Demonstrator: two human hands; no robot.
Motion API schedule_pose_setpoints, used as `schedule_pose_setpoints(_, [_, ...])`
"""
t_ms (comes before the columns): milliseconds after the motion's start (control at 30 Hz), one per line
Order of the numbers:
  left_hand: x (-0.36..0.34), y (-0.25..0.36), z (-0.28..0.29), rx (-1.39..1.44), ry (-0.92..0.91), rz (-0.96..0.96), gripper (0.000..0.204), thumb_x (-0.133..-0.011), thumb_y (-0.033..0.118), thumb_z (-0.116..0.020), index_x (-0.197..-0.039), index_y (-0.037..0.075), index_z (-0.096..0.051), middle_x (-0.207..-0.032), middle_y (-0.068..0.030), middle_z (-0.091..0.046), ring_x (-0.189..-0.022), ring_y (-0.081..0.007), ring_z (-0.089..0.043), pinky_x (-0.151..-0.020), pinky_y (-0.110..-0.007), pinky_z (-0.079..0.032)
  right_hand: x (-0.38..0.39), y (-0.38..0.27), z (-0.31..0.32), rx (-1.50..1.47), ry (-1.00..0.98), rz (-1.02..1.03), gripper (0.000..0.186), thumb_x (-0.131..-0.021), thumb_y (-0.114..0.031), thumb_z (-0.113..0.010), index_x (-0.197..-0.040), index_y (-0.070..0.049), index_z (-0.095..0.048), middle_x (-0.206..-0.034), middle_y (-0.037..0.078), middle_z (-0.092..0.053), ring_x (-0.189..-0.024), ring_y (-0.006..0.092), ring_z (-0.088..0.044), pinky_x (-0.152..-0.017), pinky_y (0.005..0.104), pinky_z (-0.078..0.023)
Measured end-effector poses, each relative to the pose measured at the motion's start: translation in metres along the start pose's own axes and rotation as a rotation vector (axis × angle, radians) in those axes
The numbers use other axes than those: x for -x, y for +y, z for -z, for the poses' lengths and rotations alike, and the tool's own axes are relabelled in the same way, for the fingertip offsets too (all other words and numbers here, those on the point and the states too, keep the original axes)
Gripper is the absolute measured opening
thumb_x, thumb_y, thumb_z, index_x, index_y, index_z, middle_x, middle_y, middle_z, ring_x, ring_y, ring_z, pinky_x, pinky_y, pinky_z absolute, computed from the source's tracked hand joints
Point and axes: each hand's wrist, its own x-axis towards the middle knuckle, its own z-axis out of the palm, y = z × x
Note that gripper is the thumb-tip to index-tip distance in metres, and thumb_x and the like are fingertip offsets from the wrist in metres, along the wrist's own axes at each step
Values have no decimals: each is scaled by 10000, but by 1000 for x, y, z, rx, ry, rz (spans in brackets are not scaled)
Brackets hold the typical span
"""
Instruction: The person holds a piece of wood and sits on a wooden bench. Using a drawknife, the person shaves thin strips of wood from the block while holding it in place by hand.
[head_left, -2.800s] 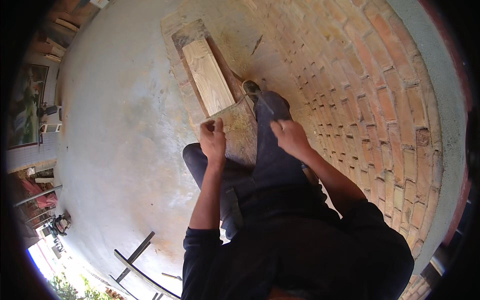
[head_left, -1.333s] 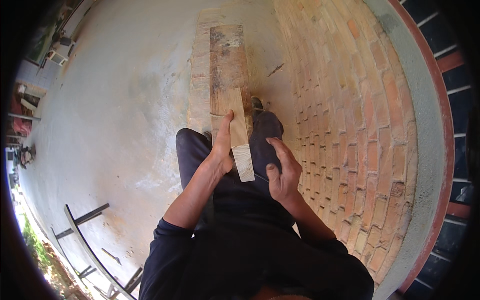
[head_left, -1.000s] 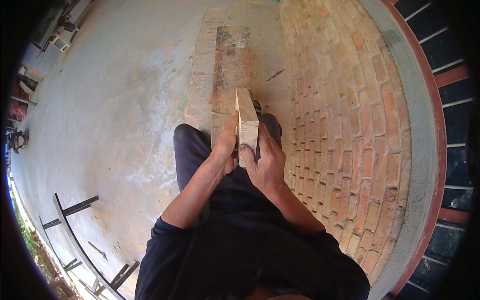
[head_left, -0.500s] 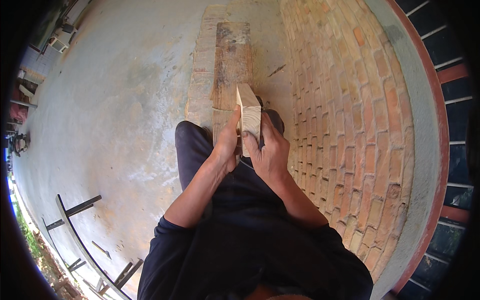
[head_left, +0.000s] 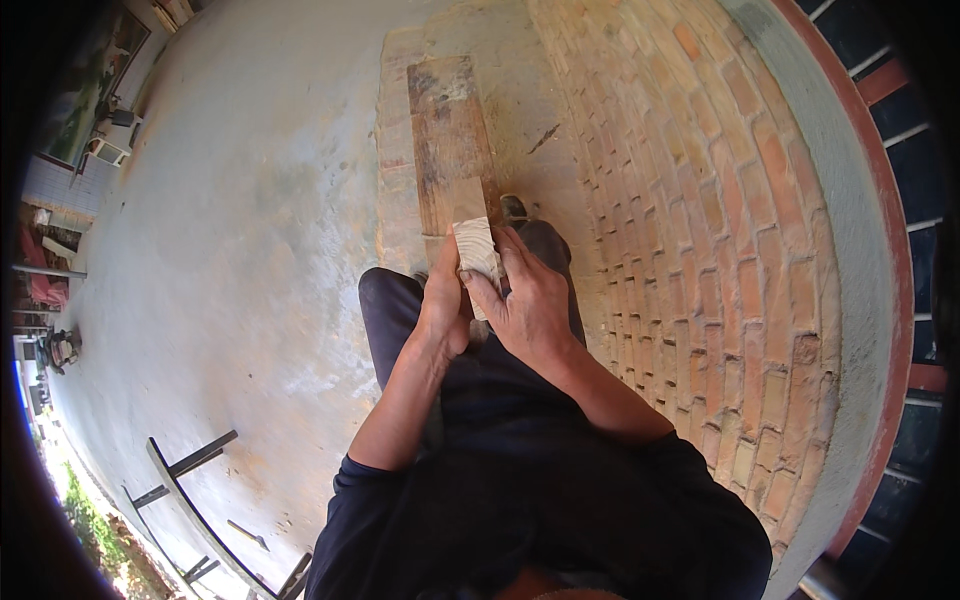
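Note:
A pale wooden block [head_left: 471, 243], with curved end grain toward me, sits between my two hands above my lap. My left hand [head_left: 441, 298] grips its left side with the thumb along it. My right hand [head_left: 530, 303] wraps the right side, thumb lying across the near face and fingers reaching along the far side. Beyond them a long weathered board [head_left: 445, 125] points away from me, lying on a raised strip of worn brick [head_left: 393, 140]. The near end of that board is hidden behind the block and my hands.
My bent knees [head_left: 385, 305] flank the board. A brick surface [head_left: 750, 300] and a red-framed barred window [head_left: 920, 280] run along the right. A dark metal frame [head_left: 180, 495] and a small long-handled tool [head_left: 245, 533] lie lower left. Assorted objects [head_left: 55, 340] line the far left.
Earlier my hands held no wood; both then took hold of the pale piece. Since half a second ago it has shifted slightly left and down, and my right thumb has moved across it.

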Motion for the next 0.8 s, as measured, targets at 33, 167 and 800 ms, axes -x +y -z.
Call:
schedule_pose_setpoints(33, [-3, -3, 3, 5, 1, -4, 499, -1106, 492, -368, -1286, 100, -619, -1137, -53, -689, -1034, -201, -661, -881, -372, -557, 0, 1, 0, -7, -7, -2, 591, -925, -347, -716, -1298, 86, -562, -1249, 283, -653, -1016, 397, -706, -807, 413, -596])
schedule_pose_setpoints(167, [-30, -34, 39, 244, -190, 57, 434, -1093, 413, -425, -1303, 71, -592, -1208, -102, -665, -1094, -255, -649, -927, -425, -564, 6, -5, 5, 22, -32, -6, 601, -903, -335, -735, -1305, 78, -565, -1254, 273, -655, -1037, 396, -706, -811, 418, -598])
schedule_pose_setpoints(800, [7, 20, 34, 146, 148, -595, 408, -1009, 225, -643, -1349, 11, -570, -1273, -102, -664, -1166, -186, -624, -1028, -368, -481, 9, 96, 73, -960, -388, -528, 708, -782, -156, -844, -1379, 76, -542, -1193, 105, -675, -1068, 153, -638, -924, 289, -526])
